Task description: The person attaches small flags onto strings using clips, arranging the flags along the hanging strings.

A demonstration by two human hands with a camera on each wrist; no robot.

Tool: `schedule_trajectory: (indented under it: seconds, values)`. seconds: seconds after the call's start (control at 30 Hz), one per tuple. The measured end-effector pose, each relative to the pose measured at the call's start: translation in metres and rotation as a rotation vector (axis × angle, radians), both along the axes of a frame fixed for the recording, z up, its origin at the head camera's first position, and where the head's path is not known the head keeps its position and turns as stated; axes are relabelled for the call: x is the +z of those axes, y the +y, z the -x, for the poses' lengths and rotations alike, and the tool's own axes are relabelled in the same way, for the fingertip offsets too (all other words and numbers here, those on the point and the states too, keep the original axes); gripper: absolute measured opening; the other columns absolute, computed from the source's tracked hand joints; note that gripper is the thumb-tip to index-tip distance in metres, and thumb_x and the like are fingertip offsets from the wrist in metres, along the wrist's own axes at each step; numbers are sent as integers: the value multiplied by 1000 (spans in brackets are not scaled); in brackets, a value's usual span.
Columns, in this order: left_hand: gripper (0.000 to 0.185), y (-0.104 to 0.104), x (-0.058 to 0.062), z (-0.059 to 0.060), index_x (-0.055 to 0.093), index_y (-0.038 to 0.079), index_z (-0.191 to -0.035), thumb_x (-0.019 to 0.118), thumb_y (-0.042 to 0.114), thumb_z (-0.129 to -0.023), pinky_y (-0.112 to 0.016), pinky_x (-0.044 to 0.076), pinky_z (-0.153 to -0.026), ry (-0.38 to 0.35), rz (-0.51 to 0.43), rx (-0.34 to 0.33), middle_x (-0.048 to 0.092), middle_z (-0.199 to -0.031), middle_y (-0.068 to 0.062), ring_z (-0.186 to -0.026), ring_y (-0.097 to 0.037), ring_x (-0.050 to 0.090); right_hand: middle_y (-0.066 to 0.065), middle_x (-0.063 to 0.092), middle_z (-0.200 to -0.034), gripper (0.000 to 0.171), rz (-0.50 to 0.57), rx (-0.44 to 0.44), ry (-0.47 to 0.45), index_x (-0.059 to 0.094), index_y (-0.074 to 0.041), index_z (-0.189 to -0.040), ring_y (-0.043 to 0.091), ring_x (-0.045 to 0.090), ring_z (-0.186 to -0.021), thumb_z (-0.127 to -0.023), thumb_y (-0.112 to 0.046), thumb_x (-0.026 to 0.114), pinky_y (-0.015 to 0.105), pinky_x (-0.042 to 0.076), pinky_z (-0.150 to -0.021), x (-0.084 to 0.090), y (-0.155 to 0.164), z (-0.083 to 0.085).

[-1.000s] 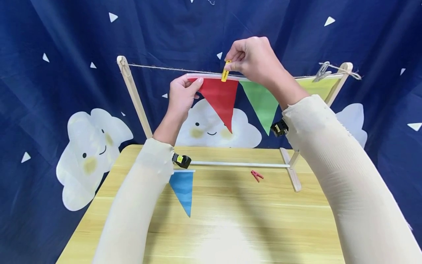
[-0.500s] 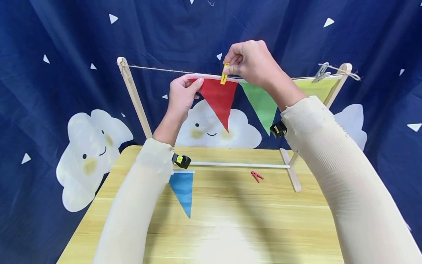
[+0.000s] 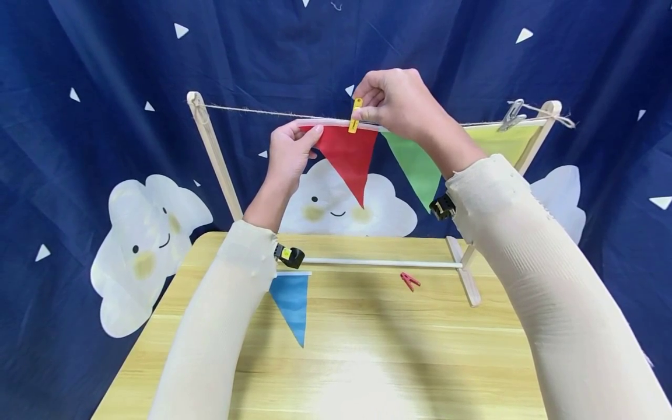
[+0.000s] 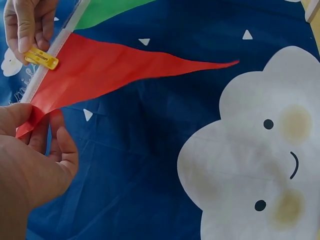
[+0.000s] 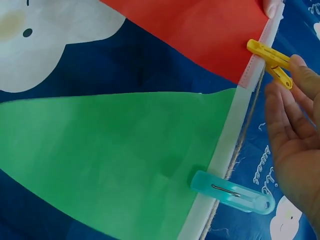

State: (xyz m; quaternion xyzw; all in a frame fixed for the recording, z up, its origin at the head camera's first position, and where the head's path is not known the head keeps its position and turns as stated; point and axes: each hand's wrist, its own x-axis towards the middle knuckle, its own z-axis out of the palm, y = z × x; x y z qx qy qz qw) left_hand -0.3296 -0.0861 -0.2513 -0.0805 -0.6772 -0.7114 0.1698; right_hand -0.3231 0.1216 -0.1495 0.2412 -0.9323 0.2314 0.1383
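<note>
My left hand pinches the white-edged top left corner of a red triangular pennant between thumb and fingers. A yellow clothespin straddles the pennant's white top band, and my right hand pinches its upper end. The twine runs along the back of the band. To the right hangs a green pennant, held on the twine by a turquoise clothespin that shows in the right wrist view; in the head view my right arm covers that spot.
A yellow pennant hangs at the right by a grey clip, beside the wooden post. Another post holds the twine at left. On the table lie a blue pennant and a red clothespin.
My right hand has come slightly down and left with the yellow clothespin, which now sits a little further left on the red pennant's band. My left hand stays in place.
</note>
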Motion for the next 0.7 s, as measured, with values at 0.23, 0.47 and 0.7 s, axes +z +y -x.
schedule_trajectory:
  seconds: [0.23, 0.47, 0.7]
  values:
    - [24, -1, -2, 1, 74, 1, -116, 71, 17, -99, -24, 55, -70, -9, -8, 0, 75, -101, -10, -83, -15, 67, 6, 72, -115, 35, -9, 11, -24, 68, -9, -126, 15, 67, -101, -97, -28, 72, 30, 57, -99, 0, -2, 0]
    - [23, -1, -2, 1, 73, 0, -116, 70, 16, -99, -24, 55, -69, -18, -19, -3, 75, -97, -7, -81, -14, 67, 6, 72, -116, 36, -18, 21, -40, 67, -9, -128, 15, 67, -103, -98, -29, 71, 30, 56, -99, -1, -2, -1]
    - [24, -1, -3, 1, 73, -1, -116, 70, 16, -99, -23, 55, -69, -21, -15, -3, 74, -95, -6, -81, -14, 67, 8, 72, -119, 38, -24, 42, -37, 66, -8, -131, 17, 66, -105, -100, -29, 69, 32, 56, -100, -1, -1, -1]
